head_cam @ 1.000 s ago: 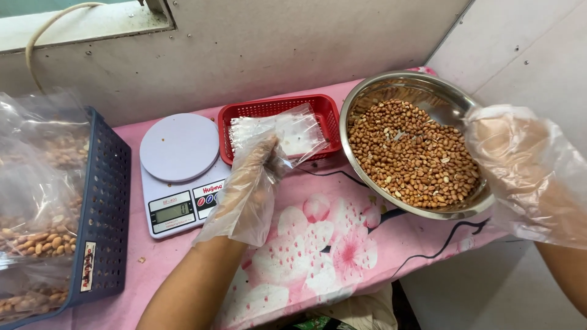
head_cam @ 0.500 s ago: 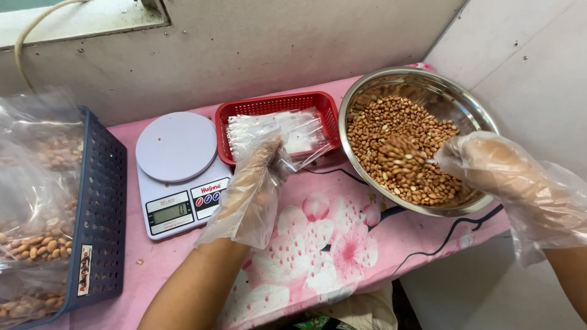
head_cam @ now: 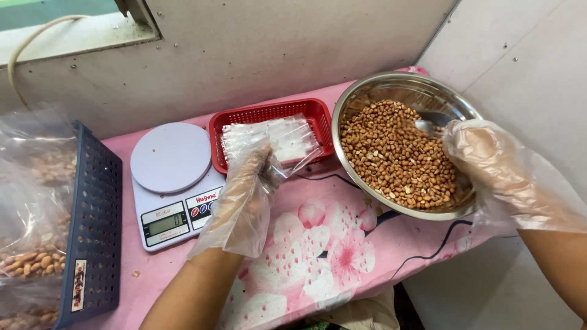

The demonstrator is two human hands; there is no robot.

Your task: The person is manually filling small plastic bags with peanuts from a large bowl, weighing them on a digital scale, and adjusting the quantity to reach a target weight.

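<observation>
Both my hands wear loose clear plastic gloves. My left hand (head_cam: 244,183) pinches a small clear plastic bag (head_cam: 287,143) at the front edge of the red basket (head_cam: 269,113), which holds more such bags. My right hand (head_cam: 483,159) grips a metal spoon (head_cam: 428,126) dipped into roasted peanuts (head_cam: 394,156) inside a large steel bowl (head_cam: 367,91) on the right.
A white digital kitchen scale (head_cam: 171,159) with a bare round platform stands left of the red basket. A dark blue perforated crate (head_cam: 95,220) at far left holds clear bags of peanuts (head_cam: 30,256). A pink floral cloth (head_cam: 318,244) covers the table; walls close behind and right.
My right hand scooped peanuts up with the spoon half a second ago; now the spoon is back down in the bowl's far side. My left hand keeps holding the bag.
</observation>
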